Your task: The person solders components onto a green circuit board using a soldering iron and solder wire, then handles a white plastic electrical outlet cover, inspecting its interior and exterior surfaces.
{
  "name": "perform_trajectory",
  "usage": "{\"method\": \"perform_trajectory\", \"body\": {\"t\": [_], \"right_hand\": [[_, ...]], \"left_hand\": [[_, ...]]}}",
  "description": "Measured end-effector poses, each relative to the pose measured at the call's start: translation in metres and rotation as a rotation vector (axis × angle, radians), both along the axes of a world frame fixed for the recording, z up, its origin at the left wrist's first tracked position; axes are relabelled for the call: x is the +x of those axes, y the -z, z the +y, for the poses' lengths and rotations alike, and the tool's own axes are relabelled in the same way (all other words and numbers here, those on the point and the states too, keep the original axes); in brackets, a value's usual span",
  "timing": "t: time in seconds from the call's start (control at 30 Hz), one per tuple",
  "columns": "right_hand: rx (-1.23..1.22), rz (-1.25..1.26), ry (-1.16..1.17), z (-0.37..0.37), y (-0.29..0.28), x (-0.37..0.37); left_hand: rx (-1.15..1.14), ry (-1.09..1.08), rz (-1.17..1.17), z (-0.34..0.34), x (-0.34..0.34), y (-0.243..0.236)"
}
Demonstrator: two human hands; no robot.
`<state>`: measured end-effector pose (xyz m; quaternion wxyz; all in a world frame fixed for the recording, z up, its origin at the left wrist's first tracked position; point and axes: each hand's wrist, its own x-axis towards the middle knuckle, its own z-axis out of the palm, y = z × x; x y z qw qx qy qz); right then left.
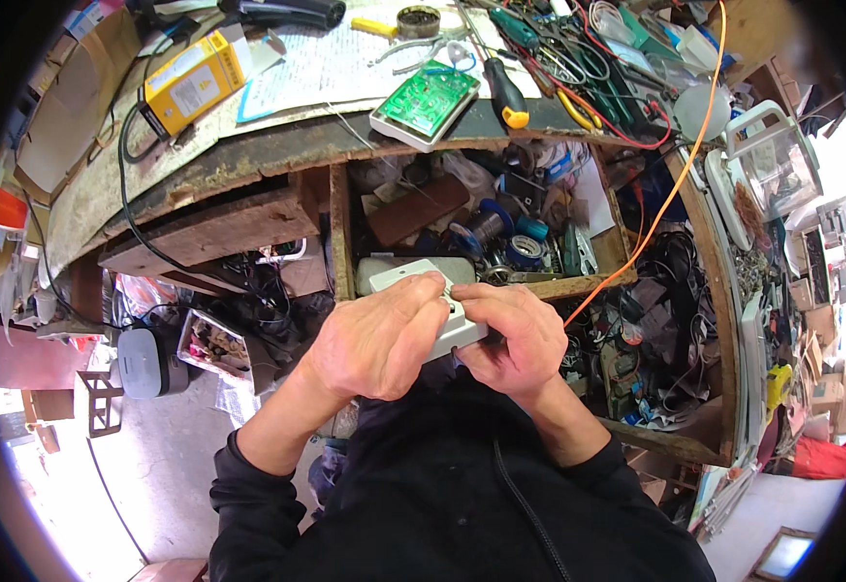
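"Where is the white case [460,335]?"

"Right in front of the person's black jacket [442,475], by the near edge of the open drawer [583,287]."

"And how do the hands stand?"

"The right hand [518,338] pinches the case at its right side, thumb on top. The left hand [376,335] lies bent over the top, fingertips close to the right thumb; its own thumb is hidden, so one cannot tell whether it grips."

"Anything on the bench [248,155]?"

"A green circuit board [430,97] in a white shell, with a screwdriver [506,92] just right of it."
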<state>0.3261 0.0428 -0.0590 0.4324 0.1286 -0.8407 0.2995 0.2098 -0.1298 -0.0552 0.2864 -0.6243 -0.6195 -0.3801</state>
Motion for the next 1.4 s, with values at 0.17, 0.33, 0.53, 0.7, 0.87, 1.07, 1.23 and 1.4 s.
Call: {"method": "perform_trajectory", "body": {"t": [0.17, 0.33, 0.53, 0.7, 0.87, 1.07, 1.23, 1.4], "right_hand": [[0.027, 0.028, 0.003, -0.003, -0.002, 0.002], [0.033, 0.034, -0.014, -0.004, -0.002, 0.002], [0.009, 0.042, -0.018, -0.004, -0.001, 0.001], [-0.043, -0.017, 0.005, -0.001, -0.008, -0.003], [-0.422, -0.224, 0.028, -0.002, -0.021, -0.019], [-0.708, -0.294, -0.04, -0.002, -0.039, -0.043], [-0.595, -0.272, -0.007, 0.0, -0.03, -0.05], [-0.568, -0.321, 0.043, -0.003, -0.027, -0.046]], "left_hand": [[0.016, 0.036, 0.022, -0.004, 0.0, 0.002], [0.051, 0.054, 0.032, -0.005, -0.001, 0.005], [0.062, 0.007, 0.042, -0.002, 0.003, 0.002], [-0.055, -0.041, -0.19, -0.001, 0.009, 0.007], [-0.149, -0.199, -0.584, 0.005, 0.012, -0.017], [0.194, -0.098, -1.3, 0.027, -0.012, -0.042], [0.16, 0.113, -1.691, 0.024, -0.029, -0.019], [0.209, 0.264, -1.883, 0.02, -0.025, -0.006]]}}
